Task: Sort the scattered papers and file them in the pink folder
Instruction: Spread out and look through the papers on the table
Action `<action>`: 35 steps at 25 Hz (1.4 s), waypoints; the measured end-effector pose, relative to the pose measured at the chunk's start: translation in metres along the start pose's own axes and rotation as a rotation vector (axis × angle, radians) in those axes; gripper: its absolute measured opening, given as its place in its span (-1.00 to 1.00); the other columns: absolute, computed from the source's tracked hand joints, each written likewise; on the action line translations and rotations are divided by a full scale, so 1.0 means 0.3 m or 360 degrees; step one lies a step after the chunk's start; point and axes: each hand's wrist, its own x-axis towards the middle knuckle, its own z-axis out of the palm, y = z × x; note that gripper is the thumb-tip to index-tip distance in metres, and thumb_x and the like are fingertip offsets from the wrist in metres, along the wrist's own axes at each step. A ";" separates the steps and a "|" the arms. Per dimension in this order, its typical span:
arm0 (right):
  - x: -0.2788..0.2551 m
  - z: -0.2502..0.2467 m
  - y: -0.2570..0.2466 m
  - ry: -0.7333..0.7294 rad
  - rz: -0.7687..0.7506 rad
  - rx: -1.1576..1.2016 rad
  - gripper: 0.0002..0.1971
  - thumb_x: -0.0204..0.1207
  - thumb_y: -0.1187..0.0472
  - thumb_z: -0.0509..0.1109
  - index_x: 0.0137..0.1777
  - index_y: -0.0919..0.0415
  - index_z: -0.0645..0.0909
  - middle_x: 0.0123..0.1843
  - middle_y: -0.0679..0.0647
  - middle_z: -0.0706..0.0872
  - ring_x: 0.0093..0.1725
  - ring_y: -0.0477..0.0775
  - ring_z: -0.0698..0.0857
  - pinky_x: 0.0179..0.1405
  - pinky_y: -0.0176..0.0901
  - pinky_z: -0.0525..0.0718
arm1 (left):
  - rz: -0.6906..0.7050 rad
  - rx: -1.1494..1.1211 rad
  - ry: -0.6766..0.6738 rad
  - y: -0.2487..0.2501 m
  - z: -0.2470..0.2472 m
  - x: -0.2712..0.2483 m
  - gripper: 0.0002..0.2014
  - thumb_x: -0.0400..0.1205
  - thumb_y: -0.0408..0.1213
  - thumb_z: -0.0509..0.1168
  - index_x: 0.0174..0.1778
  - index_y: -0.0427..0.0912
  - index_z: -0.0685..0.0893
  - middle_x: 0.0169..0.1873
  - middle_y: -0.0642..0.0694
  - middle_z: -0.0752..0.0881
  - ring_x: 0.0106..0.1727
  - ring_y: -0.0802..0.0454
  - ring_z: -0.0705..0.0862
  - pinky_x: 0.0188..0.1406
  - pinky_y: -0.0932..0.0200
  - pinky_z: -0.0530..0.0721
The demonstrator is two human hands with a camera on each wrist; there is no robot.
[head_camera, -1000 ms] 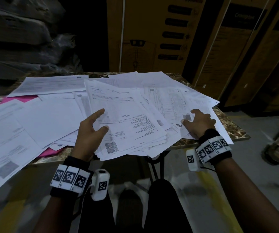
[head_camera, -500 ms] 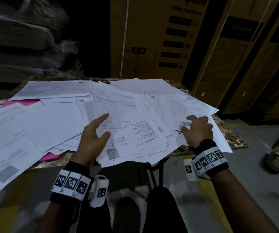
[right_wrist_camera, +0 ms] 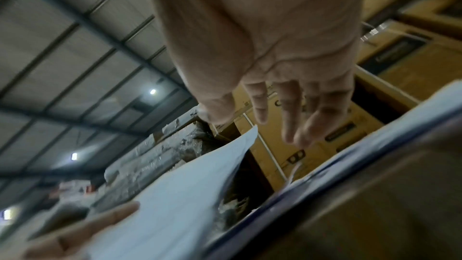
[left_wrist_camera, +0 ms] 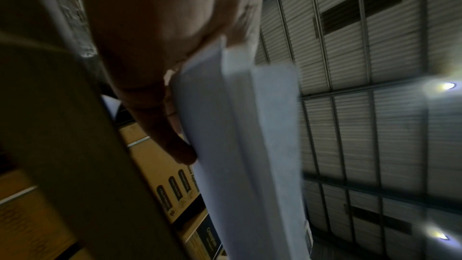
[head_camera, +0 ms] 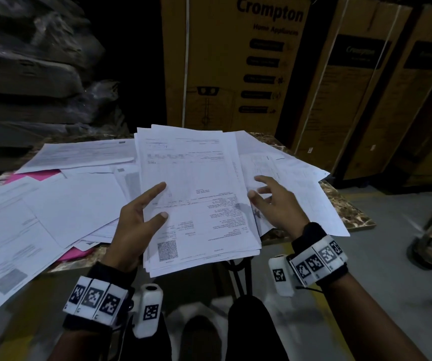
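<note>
Now, grip: left hand (head_camera: pixel 134 225) pinches the lifted sheaf of papers (head_camera: pixel 196 199) at its left edge, thumb on the printed face and fingers behind, as the left wrist view confirms (left_wrist_camera: pixel 160 66).
Free hand: right hand (head_camera: pixel 274 204) hovers just beside the sheaf's right edge, fingers spread and relaxed, holding nothing (right_wrist_camera: pixel 287 106).
Sheaf, location: raised off the table (head_camera: pixel 350 204) at a tilt, near edge toward the person, far edge up.
Sheaf, handling: light, limp and slick; sheets are fanned unevenly at the bottom, so a one-sided pinch likely lets them sag or slide apart. Better to take both long edges and tap them square.
Loose papers (head_camera: pixel 53 204): spread flat over the tabletop on both sides of the sheaf, overlapping, some hanging past the near edge.
Pink folder (head_camera: pixel 35 175): lying under the loose sheets at left, only corners showing; a second pink patch (head_camera: pixel 72 255) shows nearer, probably the same folder.
Count: two hands, one lifted sheaf, one folder; loose sheets perhaps a dozen, overlap prevents an exact tally.
Backdrop: three tall cardboard cartons (head_camera: pixel 235 61) behind the table.
</note>
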 end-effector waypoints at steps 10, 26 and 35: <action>-0.023 0.076 -0.047 -0.0301 -0.0368 0.0210 -0.45 0.57 0.36 0.43 0.51 -0.05 0.50 0.54 -0.09 0.52 0.51 -0.07 0.46 0.60 0.10 0.40 | -0.0145 0.0365 -0.0146 0.111 0.007 0.000 -0.41 0.63 -0.30 0.45 0.61 -0.01 0.49 0.56 0.09 0.49 0.59 0.17 0.40 0.47 0.22 0.36; -0.059 0.115 -0.169 0.0437 -0.0973 0.0388 -0.64 0.63 0.39 0.29 0.33 0.02 0.63 0.27 0.05 0.68 0.31 -0.33 0.57 0.29 -0.47 0.57 | 0.0732 0.0444 0.0224 0.179 0.076 0.001 -0.58 0.65 -0.51 0.37 0.34 0.02 0.66 0.28 -0.09 0.56 0.38 0.23 0.58 0.32 0.36 0.63; -0.074 0.214 -0.092 0.0238 -0.0828 0.0399 -0.49 0.59 0.59 0.26 0.29 -0.02 0.65 0.32 0.06 0.69 0.35 -0.39 0.53 0.32 -0.61 0.42 | 0.0384 0.0541 0.0143 0.050 0.062 -0.029 -0.58 0.63 -0.41 0.43 0.30 0.16 0.68 0.20 0.25 0.58 0.20 0.48 0.55 0.36 0.15 0.64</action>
